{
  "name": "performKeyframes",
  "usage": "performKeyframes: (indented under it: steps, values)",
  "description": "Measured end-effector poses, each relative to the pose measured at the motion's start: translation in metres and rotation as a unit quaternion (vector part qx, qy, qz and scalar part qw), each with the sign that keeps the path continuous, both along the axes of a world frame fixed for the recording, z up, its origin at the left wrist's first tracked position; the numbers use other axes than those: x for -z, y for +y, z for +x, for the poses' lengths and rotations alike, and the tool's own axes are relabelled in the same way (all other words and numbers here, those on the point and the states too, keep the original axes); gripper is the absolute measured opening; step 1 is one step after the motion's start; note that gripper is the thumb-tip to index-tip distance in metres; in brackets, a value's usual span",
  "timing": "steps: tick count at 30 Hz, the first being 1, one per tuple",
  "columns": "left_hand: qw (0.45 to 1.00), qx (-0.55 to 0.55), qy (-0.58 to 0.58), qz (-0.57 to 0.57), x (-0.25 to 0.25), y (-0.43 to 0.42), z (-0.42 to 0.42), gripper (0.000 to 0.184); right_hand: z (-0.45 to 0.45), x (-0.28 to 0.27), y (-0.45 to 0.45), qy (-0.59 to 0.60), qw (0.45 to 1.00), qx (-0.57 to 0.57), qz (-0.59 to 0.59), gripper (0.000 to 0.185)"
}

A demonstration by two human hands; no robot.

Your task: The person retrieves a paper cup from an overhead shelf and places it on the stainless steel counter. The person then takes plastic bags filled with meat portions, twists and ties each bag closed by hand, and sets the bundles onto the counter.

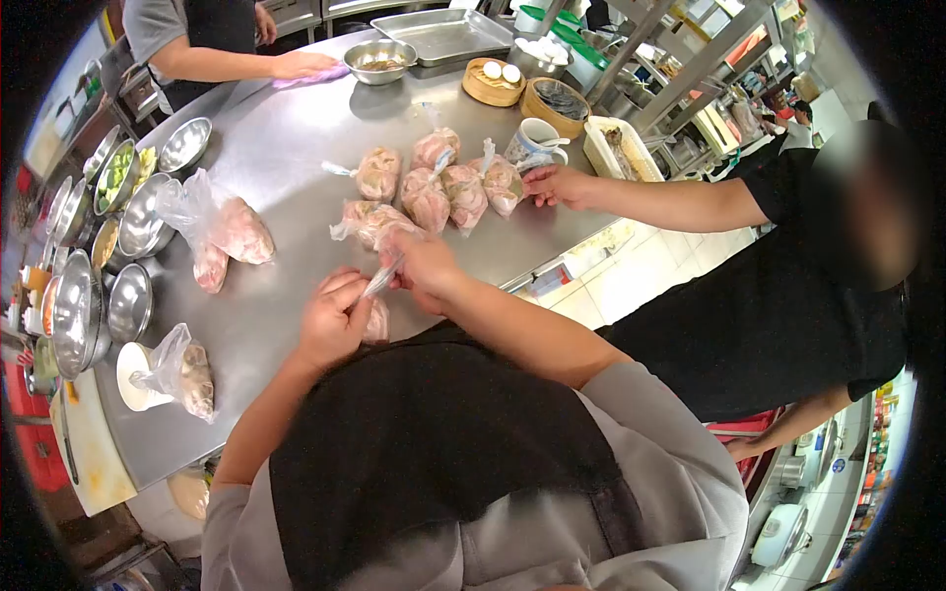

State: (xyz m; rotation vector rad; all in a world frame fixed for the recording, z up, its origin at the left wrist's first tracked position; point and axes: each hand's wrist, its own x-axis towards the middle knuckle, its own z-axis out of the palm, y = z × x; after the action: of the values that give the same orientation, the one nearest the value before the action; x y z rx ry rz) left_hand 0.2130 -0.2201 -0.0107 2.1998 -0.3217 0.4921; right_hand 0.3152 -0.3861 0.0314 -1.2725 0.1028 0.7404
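Observation:
Close to my body at the table edge, my left hand [333, 313] and my right hand [422, 264] pinch the gathered neck of a clear plastic bag of raw meat [376, 323]. The bag hangs below my fingers, partly hidden by my left hand and apron. Just beyond my right hand lie several tied bags of pale raw meat [426, 199], grouped together. A co-worker's hand [554, 187] touches the rightmost bag of that group, beside a patterned mug [535, 143].
To the left lie a larger bag of meat [241, 231] and a small bag [184, 369] by a white bowl [133, 374]. Steel bowls [79, 295] line the left edge, near a cutting board [99, 458] with a knife. Another person wipes with a purple cloth [313, 75] at the back.

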Motion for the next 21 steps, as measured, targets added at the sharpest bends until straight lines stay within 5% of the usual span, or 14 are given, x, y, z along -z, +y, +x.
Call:
performKeyframes:
  steps: [2,4,5,8,11,15,21]
  values:
    - [1.0,-0.007,-0.003,-0.026,0.007,0.003,-0.002,0.017,0.006,-0.009,-0.008,-0.087,0.993,-0.079,-0.012,0.028]
    - [0.948,-0.043,0.156,-0.274,0.007,0.008,-0.004,0.018,0.01,-0.021,-0.021,-0.248,0.951,-0.182,-0.018,0.045]
    - [0.889,-0.06,0.23,-0.392,0.005,0.009,-0.006,0.02,0.006,-0.031,-0.03,-0.323,0.92,-0.217,-0.055,0.055]
    - [0.827,-0.103,0.183,-0.521,-0.051,0.0,0.005,0.025,-0.017,-0.055,-0.039,-0.534,0.773,-0.305,-0.158,0.093]
    - [0.798,-0.1,0.141,-0.578,-0.064,-0.007,0.015,0.028,-0.024,-0.038,-0.015,-0.652,0.715,-0.191,-0.166,0.089]
    - [0.809,-0.07,0.129,-0.569,-0.1,-0.009,0.01,0.029,-0.022,-0.033,-0.007,-0.556,0.821,-0.129,-0.011,0.078]
    - [0.749,-0.04,0.103,-0.654,-0.125,0.003,0.016,0.036,-0.012,-0.061,-0.004,-0.51,0.856,-0.058,-0.068,0.071]
